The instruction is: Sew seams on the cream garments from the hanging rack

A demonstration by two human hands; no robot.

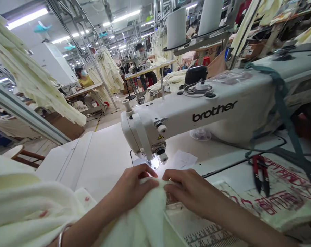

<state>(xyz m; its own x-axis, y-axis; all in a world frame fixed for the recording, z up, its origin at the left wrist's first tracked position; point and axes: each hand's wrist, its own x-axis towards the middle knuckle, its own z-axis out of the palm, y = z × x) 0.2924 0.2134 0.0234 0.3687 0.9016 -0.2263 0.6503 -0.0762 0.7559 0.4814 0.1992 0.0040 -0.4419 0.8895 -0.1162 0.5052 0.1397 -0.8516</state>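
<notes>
Both the left hand (133, 185) and the right hand (188, 188) in the head view are pinching the top edge of some soft, pale cream fabric (152, 207), pretty close together. It hangs down toward the camera, just in front of the lit needle area (153, 162) on a white metal brother sewing machine (176, 120). Decent elbow room on the left, where a broad stretch of smooth white tabletop (101, 154) runs to its far edge. Right side's tighter: red-handled snips with dark blades (256, 171) overlap a whitish pad with red lettering (286, 207).
</notes>
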